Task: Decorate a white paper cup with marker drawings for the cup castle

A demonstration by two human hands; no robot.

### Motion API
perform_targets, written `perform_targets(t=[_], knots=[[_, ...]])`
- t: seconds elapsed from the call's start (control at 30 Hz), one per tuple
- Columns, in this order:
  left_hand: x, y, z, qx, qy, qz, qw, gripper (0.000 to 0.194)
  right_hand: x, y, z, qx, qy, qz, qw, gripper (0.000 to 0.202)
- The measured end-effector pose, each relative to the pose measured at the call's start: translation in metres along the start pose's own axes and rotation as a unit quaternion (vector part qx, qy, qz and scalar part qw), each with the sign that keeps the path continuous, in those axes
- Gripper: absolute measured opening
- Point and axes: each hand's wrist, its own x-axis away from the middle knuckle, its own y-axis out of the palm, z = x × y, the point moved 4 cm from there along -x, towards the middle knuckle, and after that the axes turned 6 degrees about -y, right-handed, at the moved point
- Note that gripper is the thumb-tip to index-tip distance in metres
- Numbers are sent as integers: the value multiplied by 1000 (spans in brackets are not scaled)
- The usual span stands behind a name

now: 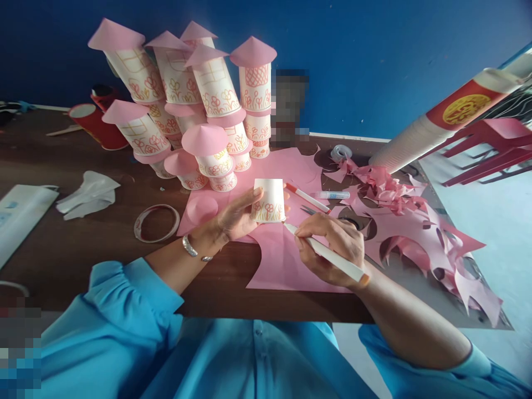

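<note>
A white paper cup (pixel 269 194), upside down, is in my left hand (pixel 241 215), thumb on its near left side and fingers behind it. Red flowers and yellowish grass are drawn round its lower part. My right hand (pixel 332 244) grips a white marker (pixel 338 259) with an orange end cap, its tip close to the cup's lower right rim. Pink paper (pixel 276 266) lies beneath both hands. Just beyond the cup is a red and white marker (pixel 307 198), with a glue stick (pixel 333 195) beside it.
Decorated cup towers with pink cone roofs (pixel 253 52) stand at the back left. Pink scraps (pixel 419 221) spread over the right side, near a tall stack of cups (pixel 436 127). A tape roll (pixel 157 223) and crumpled white plastic (pixel 89 195) lie left.
</note>
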Motion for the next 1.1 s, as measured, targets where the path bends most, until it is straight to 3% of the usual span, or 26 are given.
perform_targets(t=[0.1, 0.3, 0.57, 1.1], knots=[[-1, -3, -1, -12, 13, 15, 1000, 77, 1, 0, 1, -9, 0, 2, 1000, 21], [0, 0, 0, -8, 1, 30, 1000, 63, 2, 2, 1, -2, -5, 0, 1000, 18], [0, 8, 1, -45, 25, 8, 999, 49, 4, 10, -3, -2, -22, -7, 1000, 21], [1, 9, 6, -9, 4, 3, 1000, 50, 1, 3, 1, 31, -21, 16, 999, 19]])
